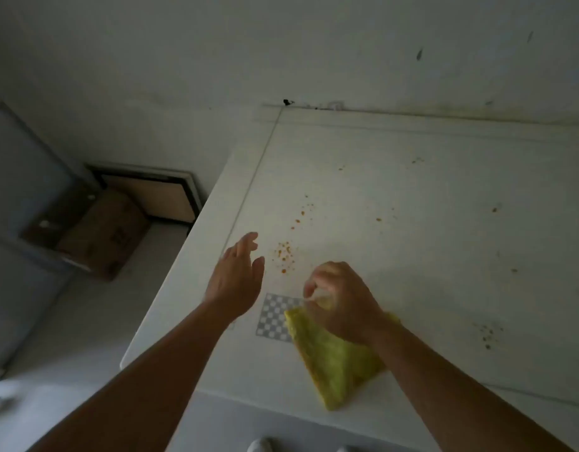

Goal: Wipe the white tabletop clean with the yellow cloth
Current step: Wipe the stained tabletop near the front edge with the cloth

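The yellow cloth [333, 363] lies folded on the white tabletop [428, 197], near its front left corner. My right hand [340, 305] presses down on the cloth's far end with its fingers bunched on the fabric. My left hand [237, 278] hovers open above the table's left edge, fingers apart and holding nothing. Orange crumbs [284, 254] are scattered just beyond both hands, with more specks farther back and to the right. A patch of dark crumbs [487, 334] lies to the right of my right forearm.
A grey checkerboard marker [275, 318] is stuck on the tabletop, partly under the cloth. The table stands against a wall. On the floor to the left sit a cardboard box [102, 236] and a framed board [157, 194].
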`<action>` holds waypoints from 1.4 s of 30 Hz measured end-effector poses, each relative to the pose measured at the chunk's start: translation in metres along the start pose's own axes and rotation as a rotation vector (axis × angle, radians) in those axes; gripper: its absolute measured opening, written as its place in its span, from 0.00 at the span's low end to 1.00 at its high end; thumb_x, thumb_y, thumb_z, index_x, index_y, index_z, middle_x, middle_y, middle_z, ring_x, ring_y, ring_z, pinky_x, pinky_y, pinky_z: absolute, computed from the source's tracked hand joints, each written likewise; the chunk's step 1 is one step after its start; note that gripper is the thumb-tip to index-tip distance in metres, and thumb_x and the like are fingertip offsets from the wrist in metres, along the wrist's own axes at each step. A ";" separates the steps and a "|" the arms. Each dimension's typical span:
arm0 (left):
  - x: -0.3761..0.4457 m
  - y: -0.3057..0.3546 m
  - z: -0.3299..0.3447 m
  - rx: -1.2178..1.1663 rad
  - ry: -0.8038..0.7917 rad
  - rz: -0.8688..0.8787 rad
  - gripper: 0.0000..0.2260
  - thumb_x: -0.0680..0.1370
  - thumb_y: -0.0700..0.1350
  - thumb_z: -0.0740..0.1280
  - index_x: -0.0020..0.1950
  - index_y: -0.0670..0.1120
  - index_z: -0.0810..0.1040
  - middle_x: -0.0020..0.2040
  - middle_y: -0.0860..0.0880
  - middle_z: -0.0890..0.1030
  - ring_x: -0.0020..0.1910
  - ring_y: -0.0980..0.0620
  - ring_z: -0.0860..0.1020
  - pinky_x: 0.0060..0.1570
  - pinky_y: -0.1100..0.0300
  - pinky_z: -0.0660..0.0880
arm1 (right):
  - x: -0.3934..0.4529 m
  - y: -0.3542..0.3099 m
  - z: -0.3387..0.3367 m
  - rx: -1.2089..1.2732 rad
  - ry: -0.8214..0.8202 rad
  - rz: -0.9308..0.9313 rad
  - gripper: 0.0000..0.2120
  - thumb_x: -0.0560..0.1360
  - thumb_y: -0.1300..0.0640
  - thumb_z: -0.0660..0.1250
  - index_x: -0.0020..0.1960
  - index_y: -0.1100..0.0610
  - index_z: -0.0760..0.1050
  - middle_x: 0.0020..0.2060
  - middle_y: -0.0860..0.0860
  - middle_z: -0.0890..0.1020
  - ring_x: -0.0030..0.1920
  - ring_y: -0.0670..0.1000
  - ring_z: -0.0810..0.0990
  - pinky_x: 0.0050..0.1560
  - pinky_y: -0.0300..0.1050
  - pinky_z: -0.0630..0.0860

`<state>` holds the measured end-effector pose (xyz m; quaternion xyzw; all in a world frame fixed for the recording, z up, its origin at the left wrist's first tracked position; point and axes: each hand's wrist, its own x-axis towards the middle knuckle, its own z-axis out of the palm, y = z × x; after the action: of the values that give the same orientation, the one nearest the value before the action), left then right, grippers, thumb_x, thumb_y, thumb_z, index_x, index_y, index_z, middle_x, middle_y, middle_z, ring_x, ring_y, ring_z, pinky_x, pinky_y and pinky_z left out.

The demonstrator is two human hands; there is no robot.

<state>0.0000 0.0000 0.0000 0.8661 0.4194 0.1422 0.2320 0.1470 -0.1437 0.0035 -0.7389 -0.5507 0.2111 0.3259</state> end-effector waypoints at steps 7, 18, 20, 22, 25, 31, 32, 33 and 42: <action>-0.009 -0.044 0.011 0.106 0.014 0.018 0.25 0.78 0.42 0.56 0.73 0.46 0.52 0.71 0.44 0.68 0.68 0.45 0.68 0.66 0.50 0.65 | -0.036 0.037 0.028 -0.399 -0.255 -0.156 0.20 0.63 0.34 0.63 0.53 0.39 0.72 0.57 0.45 0.71 0.58 0.52 0.65 0.55 0.52 0.64; 0.008 -0.065 0.024 0.189 -0.090 -0.027 0.24 0.80 0.48 0.51 0.75 0.48 0.50 0.76 0.47 0.58 0.75 0.50 0.53 0.72 0.52 0.50 | -0.007 0.027 0.079 -0.405 0.118 -0.237 0.14 0.73 0.42 0.58 0.52 0.43 0.79 0.50 0.38 0.80 0.56 0.46 0.69 0.52 0.48 0.60; 0.017 -0.066 0.024 0.179 -0.060 -0.019 0.23 0.79 0.47 0.52 0.74 0.48 0.53 0.73 0.46 0.63 0.72 0.48 0.58 0.70 0.52 0.53 | 0.002 0.023 0.088 -0.369 0.102 -0.261 0.15 0.73 0.42 0.58 0.53 0.42 0.79 0.51 0.38 0.81 0.56 0.46 0.68 0.52 0.46 0.60; 0.025 -0.068 0.024 0.162 -0.035 -0.017 0.22 0.79 0.46 0.52 0.73 0.48 0.55 0.71 0.46 0.65 0.70 0.48 0.61 0.69 0.52 0.54 | 0.011 0.020 0.097 -0.322 0.064 -0.293 0.15 0.73 0.42 0.58 0.54 0.43 0.78 0.51 0.37 0.80 0.55 0.45 0.68 0.52 0.45 0.61; 0.042 -0.075 0.024 0.133 0.003 -0.015 0.22 0.79 0.43 0.53 0.73 0.48 0.57 0.70 0.46 0.66 0.69 0.48 0.61 0.69 0.52 0.55 | 0.032 0.014 0.107 -0.294 0.019 -0.310 0.15 0.73 0.42 0.58 0.55 0.42 0.78 0.52 0.37 0.80 0.54 0.45 0.68 0.52 0.44 0.61; 0.060 -0.081 0.027 0.118 -0.003 -0.008 0.24 0.75 0.49 0.47 0.72 0.48 0.58 0.70 0.48 0.67 0.68 0.49 0.62 0.69 0.53 0.56 | 0.090 0.014 0.111 -0.267 0.078 -0.288 0.12 0.74 0.42 0.59 0.51 0.43 0.78 0.50 0.43 0.78 0.51 0.48 0.70 0.52 0.45 0.64; 0.058 -0.082 0.028 0.124 -0.013 -0.003 0.26 0.74 0.51 0.45 0.72 0.48 0.59 0.69 0.48 0.67 0.68 0.49 0.62 0.69 0.53 0.56 | 0.099 0.016 0.108 -0.260 0.107 -0.257 0.12 0.74 0.42 0.59 0.51 0.43 0.78 0.48 0.45 0.77 0.50 0.49 0.71 0.51 0.45 0.65; 0.058 -0.085 0.028 0.132 -0.018 0.002 0.25 0.75 0.50 0.47 0.72 0.48 0.59 0.69 0.48 0.68 0.67 0.48 0.63 0.68 0.54 0.57 | 0.111 0.018 0.105 -0.256 0.139 -0.220 0.13 0.74 0.41 0.58 0.51 0.43 0.79 0.46 0.46 0.76 0.48 0.49 0.71 0.49 0.46 0.68; 0.117 -0.067 0.042 0.122 -0.061 0.104 0.26 0.74 0.50 0.43 0.72 0.48 0.58 0.69 0.48 0.66 0.69 0.48 0.60 0.69 0.54 0.54 | 0.190 0.042 0.083 -0.303 0.249 -0.078 0.15 0.74 0.42 0.58 0.51 0.45 0.80 0.42 0.47 0.78 0.44 0.52 0.74 0.45 0.48 0.71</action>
<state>0.0457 0.1173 -0.0640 0.9031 0.3745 0.1017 0.1839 0.1778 0.0505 -0.0755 -0.7779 -0.5599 0.0197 0.2846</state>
